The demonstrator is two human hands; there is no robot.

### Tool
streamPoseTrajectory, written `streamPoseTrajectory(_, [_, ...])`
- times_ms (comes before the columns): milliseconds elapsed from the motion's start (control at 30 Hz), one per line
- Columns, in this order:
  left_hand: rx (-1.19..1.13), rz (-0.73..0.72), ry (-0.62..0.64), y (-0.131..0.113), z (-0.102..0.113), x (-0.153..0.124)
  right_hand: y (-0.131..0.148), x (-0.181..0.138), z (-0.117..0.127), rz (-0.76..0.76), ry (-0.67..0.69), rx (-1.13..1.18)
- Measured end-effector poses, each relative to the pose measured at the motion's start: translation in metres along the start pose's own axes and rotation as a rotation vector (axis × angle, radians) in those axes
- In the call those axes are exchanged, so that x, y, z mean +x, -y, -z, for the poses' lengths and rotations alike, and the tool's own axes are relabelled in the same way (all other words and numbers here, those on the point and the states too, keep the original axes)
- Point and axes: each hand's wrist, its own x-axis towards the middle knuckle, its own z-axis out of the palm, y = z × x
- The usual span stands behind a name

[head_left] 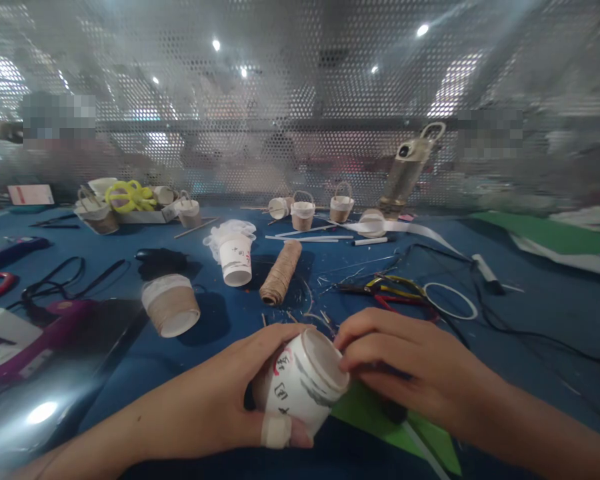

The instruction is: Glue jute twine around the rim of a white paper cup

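A white paper cup (300,393) with black brush characters and a red mark lies tilted in my left hand (250,387), its round end facing up and to the right. My left fingers and thumb wrap around the cup's side; a pale bandage is on the thumb. At the cup's rim, my right hand (395,353) has its fingers pinched together and touching the edge; what they hold, if anything, is hidden. A green sheet (375,413) lies beneath the right hand. Ahead of the hands lies a roll of brown twine (281,273).
Twine-wrapped cup (173,307) and another white cup (237,259) stand ahead. Yellow-and-red-handled pliers (395,290), a white ring (450,301) and black cables lie right. A purple glue gun (40,340) lies left. Small baskets (303,215) and a bottle (405,177) stand by the mesh panel.
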Motion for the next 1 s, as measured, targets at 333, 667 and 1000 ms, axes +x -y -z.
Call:
streamPoseTrajectory(333, [-0.227, 0.002, 0.071, 0.007, -0.004, 0.006, -0.002, -0.005, -0.002, -0.037, 0.089, 0.106])
streamPoseTrajectory(667, [-0.303, -0.061, 0.013, 0.018, -0.015, 0.010, 0.007, 0.006, -0.011, -0.144, 0.024, 0.201])
streamPoseTrajectory(1000, [0.656, -0.295, -0.227, 0.019, 0.021, -0.009, 0.014, 0.005, -0.005, -0.190, -0.122, 0.187])
